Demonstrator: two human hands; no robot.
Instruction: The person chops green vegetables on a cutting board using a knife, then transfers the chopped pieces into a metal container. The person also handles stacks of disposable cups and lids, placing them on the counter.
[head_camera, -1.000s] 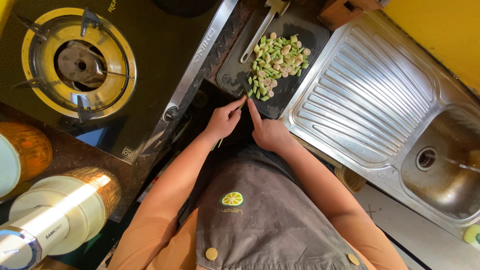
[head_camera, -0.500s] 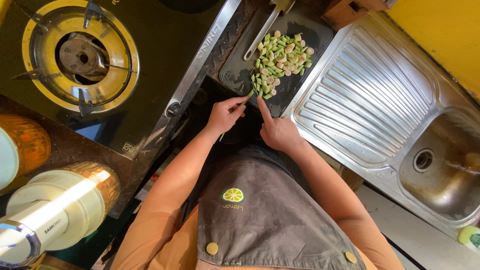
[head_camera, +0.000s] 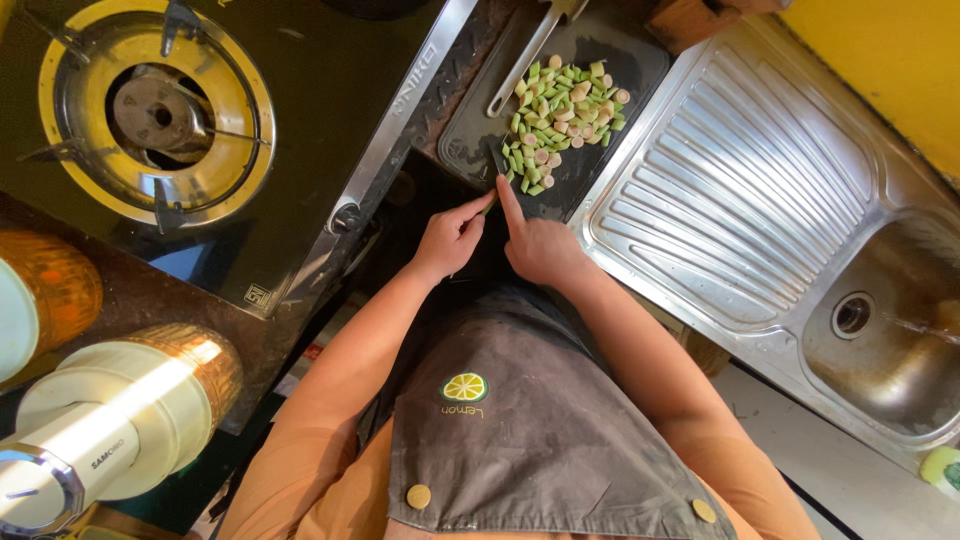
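A dark cutting board lies between the stove and the sink and carries a pile of cut green and pale vegetable rounds. My left hand pinches a thin green stalk at the board's near edge. My right hand is right beside it, its index finger stretched along a dark knife blade that meets the stalk's end. The knife handle is hidden inside my fist.
A metal utensil rests on the board's far side. A black gas stove is at left, and a steel sink with drainboard at right. A cream blender and an amber jar stand at lower left.
Both hands stay together at the board's near edge, shifting only slightly. The view has drifted a little between frames.
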